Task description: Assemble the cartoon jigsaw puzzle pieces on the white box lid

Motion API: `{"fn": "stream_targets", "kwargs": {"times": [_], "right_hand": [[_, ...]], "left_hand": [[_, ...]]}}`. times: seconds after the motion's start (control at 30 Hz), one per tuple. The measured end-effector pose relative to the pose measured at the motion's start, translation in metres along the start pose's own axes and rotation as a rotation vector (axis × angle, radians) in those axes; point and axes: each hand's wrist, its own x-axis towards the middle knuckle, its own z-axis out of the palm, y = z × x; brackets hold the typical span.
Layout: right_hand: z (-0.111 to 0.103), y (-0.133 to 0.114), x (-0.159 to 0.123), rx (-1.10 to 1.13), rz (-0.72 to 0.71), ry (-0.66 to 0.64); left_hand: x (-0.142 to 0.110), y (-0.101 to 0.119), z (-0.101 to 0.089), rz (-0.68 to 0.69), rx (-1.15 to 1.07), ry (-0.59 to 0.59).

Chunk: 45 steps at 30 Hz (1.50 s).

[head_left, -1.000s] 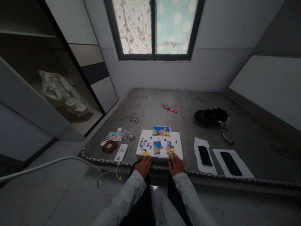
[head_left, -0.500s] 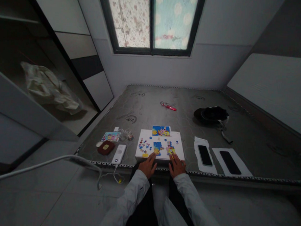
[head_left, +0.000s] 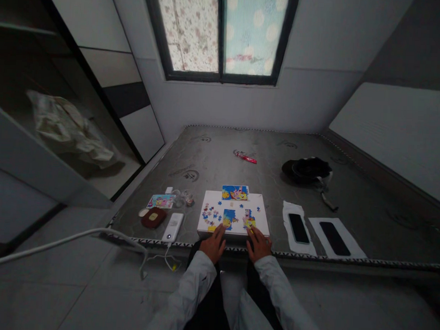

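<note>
In the head view a white box (head_left: 241, 228) lies in front of me, with jigsaw pieces on its top. Two partly joined sections rest near its front: a blue and yellow one (head_left: 229, 219) on the left and a pink and yellow one (head_left: 249, 220) on the right. Loose blue pieces (head_left: 211, 214) are scattered at the left. A cartoon picture card (head_left: 235, 192) lies at the box's back edge. My left hand (head_left: 214, 243), fingers extended, rests at the front edge by the left section. My right hand (head_left: 258, 243), fingers spread, touches the box beside the right section.
Left of the box lie a white power bank (head_left: 173, 227) with a cable, a brown case (head_left: 153, 217) and a colourful card (head_left: 161, 201). Two phones (head_left: 299, 228) on white sheets lie right. A black cap (head_left: 307, 170) and a red item (head_left: 246, 157) sit farther back.
My left hand has shifted very slightly down and left. My right hand stays nearly in place, and the jigsaw sections look the same. The view has tilted a little.
</note>
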Motion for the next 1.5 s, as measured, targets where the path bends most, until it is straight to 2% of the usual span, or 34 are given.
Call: {"fn": "stream_targets", "kwargs": {"times": [0.37,0.57,0.77,1.17,1.5], "right_hand": [[0.002,-0.001,0.0,-0.022,-0.017,-0.028],[0.004,0.001,0.001,-0.011,-0.069,-0.035],[0.002,-0.001,0.002,-0.01,-0.024,-0.007],[0.005,0.001,0.0,-0.037,-0.067,-0.008],[0.005,0.0,0.0,-0.04,-0.035,-0.005]], "left_hand": [[0.001,0.0,0.004,0.057,0.054,0.007],[0.002,-0.001,0.008,0.043,0.068,0.01],[0.003,0.0,0.011,0.026,0.094,0.009],[0.004,-0.002,0.017,0.004,0.113,0.04],[0.004,-0.001,0.015,0.002,0.135,0.056]]}}
